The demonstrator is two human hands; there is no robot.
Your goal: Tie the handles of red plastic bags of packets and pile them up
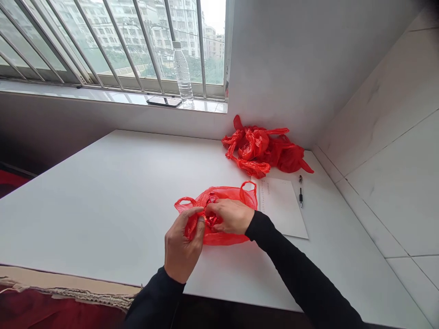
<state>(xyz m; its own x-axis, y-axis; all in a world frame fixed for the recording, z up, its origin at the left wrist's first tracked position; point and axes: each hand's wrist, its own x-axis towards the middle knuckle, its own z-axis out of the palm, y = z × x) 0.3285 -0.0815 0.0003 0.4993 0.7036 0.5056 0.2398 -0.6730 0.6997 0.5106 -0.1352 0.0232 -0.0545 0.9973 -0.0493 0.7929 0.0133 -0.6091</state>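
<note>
A thin red plastic bag (229,238) lies spread on the white table with its loop handles up. My left hand (184,244) pinches the gathered left side of the bag between thumb and fingers. My right hand (235,215) reaches over the bag's mouth, its fingers curled down among shiny red wrapped pieces (211,220) in the middle. What those fingertips grip, if anything, is hidden.
Behind the bag is a heap of crumpled red plastic bags (255,146). A notebook (283,205) and a black pen (301,198) lie to the right. On the windowsill are a water bottle (183,77) and a phone (163,101). Torn cardboard (85,292) edges the table's near left.
</note>
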